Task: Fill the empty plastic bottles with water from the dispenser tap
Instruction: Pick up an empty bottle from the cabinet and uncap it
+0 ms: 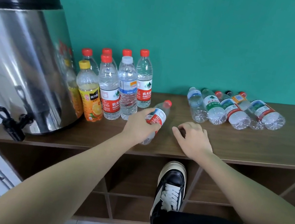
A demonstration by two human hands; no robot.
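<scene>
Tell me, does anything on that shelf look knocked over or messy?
Nothing looks spilled. A row of bottles lies on its side on the shelf top at right, while the group by the dispenser stands upright. The left hand holds one red-capped bottle tilted; the right hand rests on the wood.

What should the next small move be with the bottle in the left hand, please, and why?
Probably unscrew the cap with the right hand. The left hand grips a capped, tilted bottle, the right rests free beside it on the shelf, and it cannot be filled at the tap while capped.
</scene>
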